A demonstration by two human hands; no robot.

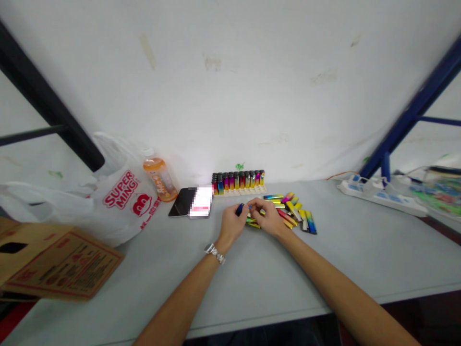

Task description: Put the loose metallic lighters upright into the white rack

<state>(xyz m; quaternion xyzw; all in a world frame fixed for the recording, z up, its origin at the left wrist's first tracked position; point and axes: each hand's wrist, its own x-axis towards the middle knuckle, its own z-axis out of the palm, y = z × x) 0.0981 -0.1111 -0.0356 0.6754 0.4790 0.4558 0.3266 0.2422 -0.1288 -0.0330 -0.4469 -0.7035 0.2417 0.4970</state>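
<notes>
- Head view: my left hand (231, 223) grips a dark-blue piece (239, 209) in front of the rack (248, 191).
- My right hand (268, 216) curls alongside; its hold I can't tell.
- I'm likely adjusting it; next needs steadiness.

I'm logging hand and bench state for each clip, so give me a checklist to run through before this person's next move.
1. Dark blue item secured: ok, held in the left hand.
2. Right hand grip: cannot tell; it is close beside the left, and whatever it may hold is hidden.
3. Standing lighters upright in the white rack: ok, they stand in rows with their dark tops up.
4. Loose lighters clear of the hands: not ok; several lie close around the right hand, some between both hands.
5. Dark flat device clear of the hands: ok, it lies apart, beyond the left hand.
</notes>
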